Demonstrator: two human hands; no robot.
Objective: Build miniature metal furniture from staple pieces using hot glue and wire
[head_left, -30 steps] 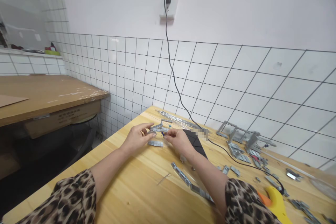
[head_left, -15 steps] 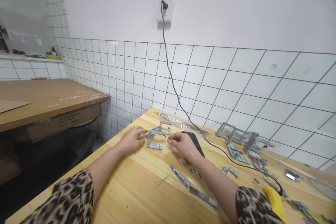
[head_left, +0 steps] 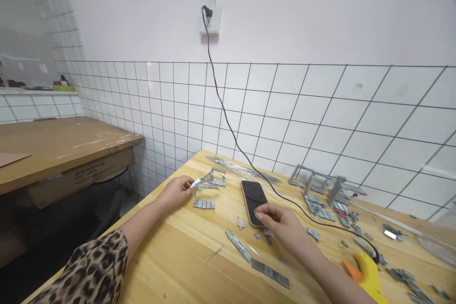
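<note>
My left hand (head_left: 177, 193) pinches the left end of a small grey model (head_left: 204, 185) built from thin strips, with flat slatted feet standing on the table. My right hand (head_left: 280, 221) hovers over the lower end of a dark-screened smartphone (head_left: 253, 198). Its thumb and index finger are pressed together, and whatever may be between them is too small to make out. Left of the phone's lower end lies a small whitish scrap (head_left: 241, 223). Nearer to me, a jointed row of grey strips (head_left: 238, 245) rests on the wood.
Several grey frame models (head_left: 313, 194) stand at the back right. A yellow glue gun (head_left: 368, 275) lies front right, its black cord (head_left: 228, 123) running up to a wall socket (head_left: 213, 21). Thin rods (head_left: 242, 167) lie along the back edge. Loose grey pieces are scattered on the right.
My right hand has moved right and toward me, away from the model, uncovering the phone. My left hand has closed on the model's left end. The view has shifted slightly.
</note>
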